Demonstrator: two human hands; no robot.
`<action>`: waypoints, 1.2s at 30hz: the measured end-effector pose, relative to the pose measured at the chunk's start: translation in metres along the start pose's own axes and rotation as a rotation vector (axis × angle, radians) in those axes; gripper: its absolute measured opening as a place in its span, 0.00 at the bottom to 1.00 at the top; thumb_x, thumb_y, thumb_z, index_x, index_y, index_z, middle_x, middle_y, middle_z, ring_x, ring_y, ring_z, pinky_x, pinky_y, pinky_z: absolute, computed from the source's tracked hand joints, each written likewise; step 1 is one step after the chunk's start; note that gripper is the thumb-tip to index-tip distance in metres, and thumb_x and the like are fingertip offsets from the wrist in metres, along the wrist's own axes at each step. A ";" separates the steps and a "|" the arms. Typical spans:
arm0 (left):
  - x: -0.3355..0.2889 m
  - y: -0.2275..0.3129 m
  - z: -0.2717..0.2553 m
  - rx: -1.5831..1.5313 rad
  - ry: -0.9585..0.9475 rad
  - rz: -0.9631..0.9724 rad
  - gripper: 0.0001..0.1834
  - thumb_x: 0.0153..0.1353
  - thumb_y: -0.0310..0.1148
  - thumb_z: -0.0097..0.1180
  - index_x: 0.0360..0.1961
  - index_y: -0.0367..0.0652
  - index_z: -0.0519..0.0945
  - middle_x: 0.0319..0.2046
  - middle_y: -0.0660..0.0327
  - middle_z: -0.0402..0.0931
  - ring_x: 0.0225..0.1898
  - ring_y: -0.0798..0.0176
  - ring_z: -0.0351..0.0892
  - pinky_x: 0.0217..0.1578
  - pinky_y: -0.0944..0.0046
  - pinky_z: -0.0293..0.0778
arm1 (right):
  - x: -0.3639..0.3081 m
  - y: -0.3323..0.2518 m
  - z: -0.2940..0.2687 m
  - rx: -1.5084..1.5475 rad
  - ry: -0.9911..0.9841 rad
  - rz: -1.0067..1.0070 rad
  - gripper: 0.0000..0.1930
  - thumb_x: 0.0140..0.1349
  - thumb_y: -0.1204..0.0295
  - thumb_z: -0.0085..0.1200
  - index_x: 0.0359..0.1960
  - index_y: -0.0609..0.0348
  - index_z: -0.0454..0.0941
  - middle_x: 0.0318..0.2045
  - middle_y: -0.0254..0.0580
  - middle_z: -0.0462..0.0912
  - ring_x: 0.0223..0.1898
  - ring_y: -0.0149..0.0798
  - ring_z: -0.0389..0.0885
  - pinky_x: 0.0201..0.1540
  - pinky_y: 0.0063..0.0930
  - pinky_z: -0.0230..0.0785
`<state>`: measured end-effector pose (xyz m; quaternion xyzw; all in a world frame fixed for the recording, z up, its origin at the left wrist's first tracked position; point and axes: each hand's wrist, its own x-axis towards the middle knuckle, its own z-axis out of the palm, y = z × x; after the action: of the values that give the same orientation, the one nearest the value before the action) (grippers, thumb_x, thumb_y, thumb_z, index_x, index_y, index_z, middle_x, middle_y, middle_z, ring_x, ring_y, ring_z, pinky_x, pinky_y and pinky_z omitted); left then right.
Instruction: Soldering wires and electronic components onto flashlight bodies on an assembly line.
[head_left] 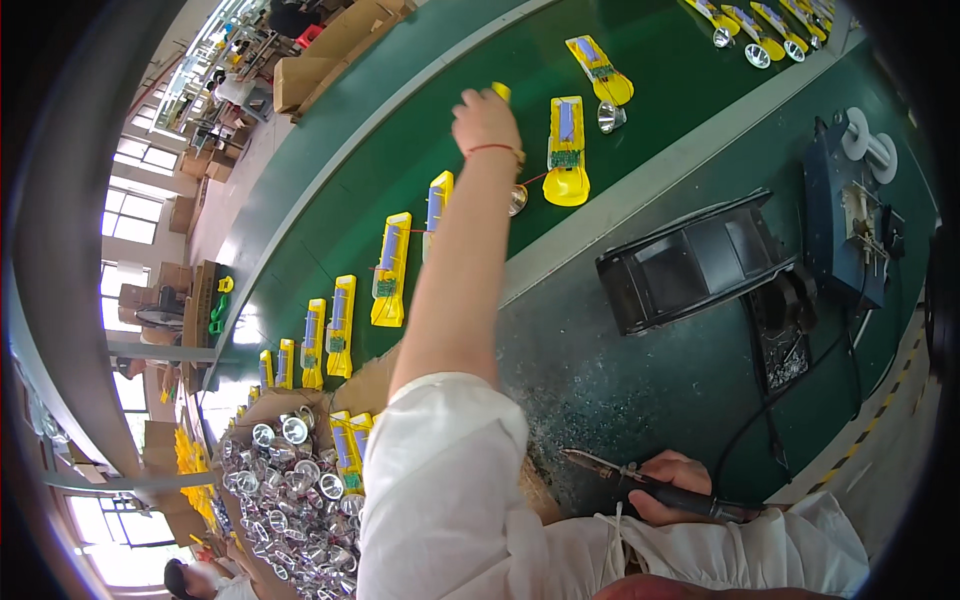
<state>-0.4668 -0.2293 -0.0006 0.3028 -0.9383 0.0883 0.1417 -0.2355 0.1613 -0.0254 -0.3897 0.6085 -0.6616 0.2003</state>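
My left hand (487,125) reaches far out over the green conveyor belt. Its fingers close on a yellow torch housing (501,91), of which only one end shows. Just right of my left arm lies another yellow torch housing (567,150) with a purple battery and a green circuit board. A red wire runs from it toward a silver reflector cup (517,200), partly covered by my arm. At the lower right, my right hand (672,487) is wrapped round the black handle of a soldering iron (690,497), its tip pointing left above the dark bench.
More torch housings (392,270) lie along the belt (350,185). A heap of reflector cups (290,490) sits at lower left. On the bench stand a black plastic holder (695,262), a blue-grey machine with a white spool (845,220), and a solder-scrap tray (783,355).
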 end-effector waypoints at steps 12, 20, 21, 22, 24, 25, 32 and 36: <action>-0.138 -0.119 -0.092 0.002 -0.160 -0.079 0.17 0.48 0.49 0.59 0.35 0.50 0.81 0.51 0.57 0.66 0.57 0.52 0.59 0.53 0.45 0.55 | -0.008 -0.005 0.009 0.045 0.149 0.150 0.10 0.42 0.79 0.63 0.27 0.64 0.75 0.22 0.45 0.80 0.24 0.40 0.79 0.27 0.28 0.70; -0.179 -0.127 -0.055 -0.208 -0.069 -0.087 0.08 0.50 0.39 0.54 0.29 0.50 0.81 0.60 0.58 0.57 0.65 0.43 0.42 0.56 0.32 0.40 | -0.016 -0.009 0.012 0.034 0.145 0.305 0.07 0.49 0.75 0.60 0.28 0.62 0.76 0.22 0.40 0.76 0.25 0.32 0.76 0.27 0.25 0.66; -0.182 -0.125 -0.061 -0.207 -0.091 -0.152 0.08 0.50 0.40 0.54 0.29 0.51 0.81 0.61 0.58 0.54 0.65 0.42 0.41 0.56 0.32 0.40 | -0.019 -0.007 0.012 0.029 0.153 0.349 0.07 0.49 0.75 0.60 0.28 0.62 0.75 0.22 0.40 0.76 0.25 0.31 0.76 0.27 0.25 0.67; -0.188 -0.134 -0.054 -0.318 -0.137 -0.159 0.08 0.50 0.40 0.54 0.29 0.52 0.81 0.62 0.58 0.53 0.65 0.42 0.41 0.57 0.33 0.41 | -0.020 -0.006 0.012 0.023 0.166 0.391 0.07 0.50 0.75 0.59 0.28 0.62 0.75 0.22 0.39 0.76 0.24 0.30 0.75 0.27 0.25 0.67; -0.198 -0.173 -0.037 -0.580 -0.246 -0.232 0.10 0.49 0.43 0.55 0.31 0.54 0.81 0.62 0.54 0.52 0.62 0.40 0.47 0.59 0.42 0.47 | -0.016 -0.014 0.016 0.023 0.142 0.385 0.07 0.52 0.75 0.58 0.29 0.62 0.74 0.21 0.38 0.77 0.24 0.28 0.76 0.27 0.24 0.67; -0.201 -0.177 -0.037 -0.556 -0.196 -0.198 0.11 0.50 0.43 0.55 0.33 0.54 0.81 0.61 0.53 0.53 0.60 0.40 0.52 0.58 0.45 0.51 | -0.012 -0.018 0.018 0.035 0.147 0.394 0.07 0.52 0.75 0.58 0.30 0.62 0.74 0.21 0.38 0.78 0.24 0.27 0.76 0.27 0.23 0.67; -0.311 -0.116 -0.111 -0.272 0.002 -0.190 0.08 0.54 0.35 0.50 0.33 0.48 0.79 0.56 0.45 0.57 0.50 0.38 0.63 0.49 0.49 0.65 | -0.025 -0.007 0.018 0.021 0.256 0.305 0.07 0.54 0.75 0.56 0.33 0.63 0.72 0.20 0.38 0.77 0.23 0.27 0.75 0.27 0.21 0.68; -0.407 -0.107 -0.133 -0.254 0.081 -0.230 0.04 0.50 0.30 0.54 0.28 0.46 0.77 0.58 0.44 0.56 0.52 0.39 0.60 0.49 0.46 0.61 | -0.018 -0.004 0.021 0.095 0.262 0.261 0.06 0.56 0.76 0.53 0.33 0.65 0.71 0.24 0.39 0.76 0.24 0.26 0.74 0.29 0.19 0.66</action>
<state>-0.0588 -0.0601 0.0033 0.3839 -0.8947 -0.0355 0.2254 -0.2076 0.1617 -0.0276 -0.2079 0.6428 -0.7032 0.2216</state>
